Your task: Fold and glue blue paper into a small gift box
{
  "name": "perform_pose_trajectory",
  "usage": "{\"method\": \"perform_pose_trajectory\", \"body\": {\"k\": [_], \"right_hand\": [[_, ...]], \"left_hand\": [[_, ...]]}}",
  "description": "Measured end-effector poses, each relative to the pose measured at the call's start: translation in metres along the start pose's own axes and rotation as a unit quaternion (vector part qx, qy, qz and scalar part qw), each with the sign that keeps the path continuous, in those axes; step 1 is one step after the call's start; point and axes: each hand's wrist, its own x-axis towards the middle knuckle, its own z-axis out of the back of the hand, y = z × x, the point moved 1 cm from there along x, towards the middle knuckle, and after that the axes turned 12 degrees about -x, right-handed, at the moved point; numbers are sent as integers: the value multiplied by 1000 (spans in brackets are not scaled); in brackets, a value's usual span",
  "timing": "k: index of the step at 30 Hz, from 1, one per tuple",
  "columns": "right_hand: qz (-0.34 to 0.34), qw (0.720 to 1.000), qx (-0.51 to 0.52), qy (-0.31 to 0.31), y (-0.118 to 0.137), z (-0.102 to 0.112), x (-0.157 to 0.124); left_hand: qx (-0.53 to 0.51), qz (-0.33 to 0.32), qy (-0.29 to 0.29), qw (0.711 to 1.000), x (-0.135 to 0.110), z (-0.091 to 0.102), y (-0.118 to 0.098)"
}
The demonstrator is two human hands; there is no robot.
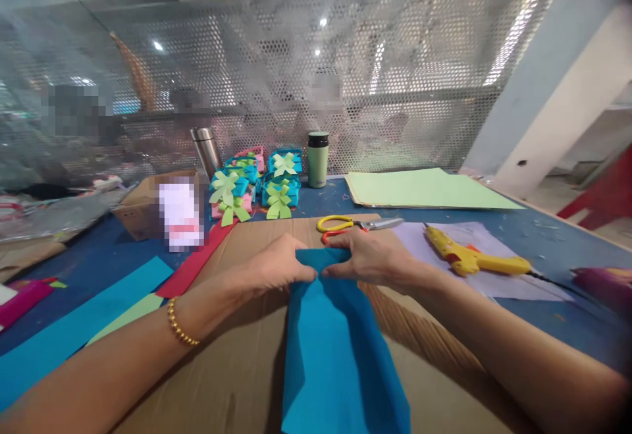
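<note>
A long blue sheet, paper or felt, stretches from my hands toward my body above a brown cardboard sheet. At its far end my left hand pinches the left side, thumb on top. My right hand grips the same end from the right, its thumb close to the left one. The fingers under the sheet are partly hidden. Just beyond my hands lie scissors with yellow and orange handles, partly behind my right hand.
A yellow glue gun rests on a lilac sheet at right. Light green sheets, a green tumbler, a steel flask and small blue baskets with green bows stand behind. Blue strips and a red strip lie left.
</note>
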Motion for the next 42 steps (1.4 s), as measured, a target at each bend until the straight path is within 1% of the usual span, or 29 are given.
{"method": "perform_pose_trajectory", "body": {"k": [6, 10, 17, 25, 30, 37, 42], "right_hand": [[-27, 999, -30, 7, 7, 9, -7], [-42, 997, -54, 18, 4, 12, -8], [-49, 996, -66, 24, 1, 11, -6], [-17, 996, -88, -6, 8, 7, -11], [-15, 994, -107, -22, 9, 7, -12], [-8, 991, -136, -19, 7, 10, -13], [7, 988, -152, -11, 7, 10, -13]], "left_hand": [[1, -6, -6, 1000, 1, 3, 3], [0, -7, -12, 1000, 1, 3, 3], [10, -8, -24, 1000, 3, 5, 4], [14, 1, -26, 1000, 4, 5, 5], [10, 1, -24, 1000, 3, 4, 5], [20, -5, -37, 999, -2, -2, -5], [15, -2, -27, 1000, -3, -3, -6]]}}
